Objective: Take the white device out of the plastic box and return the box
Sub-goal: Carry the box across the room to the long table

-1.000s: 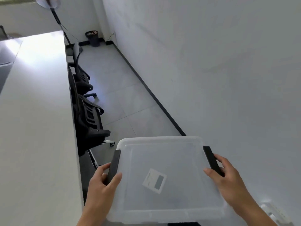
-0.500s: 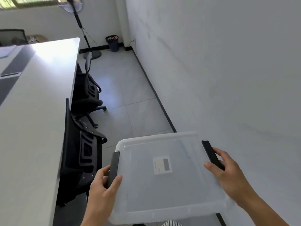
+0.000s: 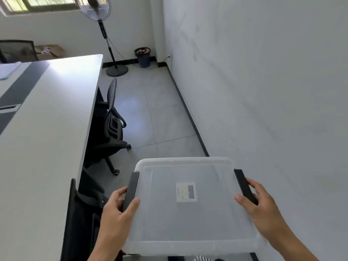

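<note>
I carry a translucent plastic box with its lid on, held level in front of me over the floor. A small label shows on the lid. My left hand grips the black latch on the box's left side. My right hand grips the black latch on its right side. The white device is not visible; I cannot tell what lies under the cloudy lid.
A long white desk runs along my left, with black office chairs tucked beside it. A white wall stands close on my right. Ahead, a pedestal fan and a dark waste bin stand on the grey tiled floor.
My view has lifted and swung left, bringing the fan, window and bin into sight. The box has stayed in both hands, with its lid turning slightly as I move along the aisle.
</note>
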